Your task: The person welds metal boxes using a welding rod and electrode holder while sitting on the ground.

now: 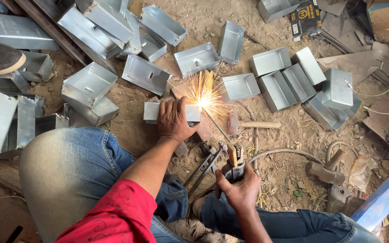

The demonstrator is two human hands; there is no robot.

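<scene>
while sparks fly, left hand on metal box, open boxes all around

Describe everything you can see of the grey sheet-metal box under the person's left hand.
The grey sheet-metal box is small, rectangular and folded from thin, dull galvanised-looking sheet. It lies on the sandy ground. The left hand presses flat across its top, covering its middle. At its right end, bright yellow sparks burst where the thin welding rod meets its edge.

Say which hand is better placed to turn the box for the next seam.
Left, probably. The left hand already lies flat on the metal box, beside the sparks. The right hand is wrapped around the electrode holder, its rod reaching to the box.
</scene>
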